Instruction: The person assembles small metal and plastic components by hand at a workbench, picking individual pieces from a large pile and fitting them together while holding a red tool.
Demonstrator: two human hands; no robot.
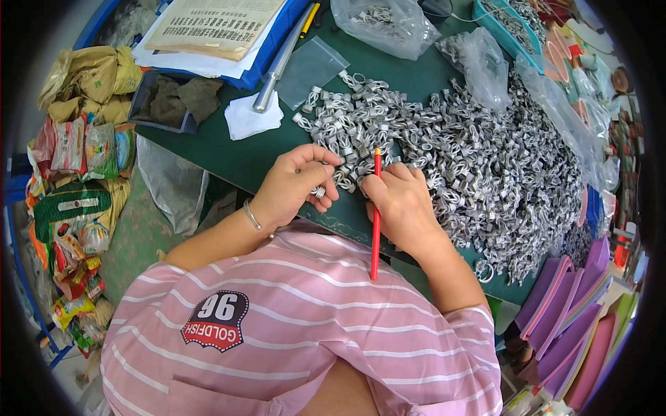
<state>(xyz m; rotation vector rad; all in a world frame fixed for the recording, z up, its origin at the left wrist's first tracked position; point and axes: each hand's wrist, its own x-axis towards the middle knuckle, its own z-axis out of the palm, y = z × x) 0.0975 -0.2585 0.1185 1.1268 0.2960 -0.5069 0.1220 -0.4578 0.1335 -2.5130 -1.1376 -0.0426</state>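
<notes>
A long red pencil (376,239) stands out of my right hand (404,208), its orange tip pointing away from me over the metal parts. The fingers of that hand are closed around it at the edge of the pile. Beside it, my left hand (298,182) is curled, with a small ridged silver metal part (318,192) between its fingers. A broad heap of looped silver metal parts (499,180) spreads over the dark green table (220,154), and its left end reaches both hands. Each loose part seems to have a wire loop and a ridged collar.
At the far left are a blue tray (277,35) with papers, a metal tube (281,66), white paper slips (253,116) and a bin of grey cloth (184,100). Plastic bags (388,28) lie along the back. Purple foam sheets (562,298) stand at the right.
</notes>
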